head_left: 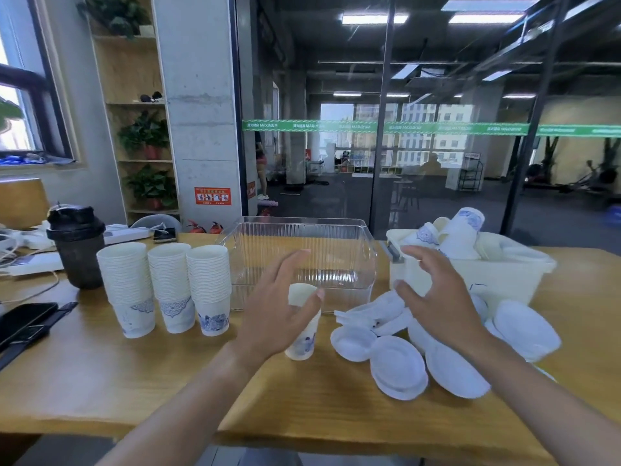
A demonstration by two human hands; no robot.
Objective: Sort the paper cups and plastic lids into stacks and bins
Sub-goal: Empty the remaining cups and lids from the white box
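Three tall stacks of white paper cups [169,284] stand in a row on the wooden table's left half. A single paper cup [301,334] stands upright in front of the clear plastic bin [366,250]. My left hand [280,311] hovers with fingers spread just left of that cup, its thumb near the rim. My right hand [433,297] is spread open above a pile of white plastic lids [398,364] lying loose on the table. Behind it, a white bin [504,280] holds several loose cups [460,237] and lids.
A dark shaker bottle [79,245] stands left of the stacks. A black phone and strap [25,322] lie at the table's left edge, with cables and white adapters [30,260] behind. A glass wall runs behind the table [134,381].
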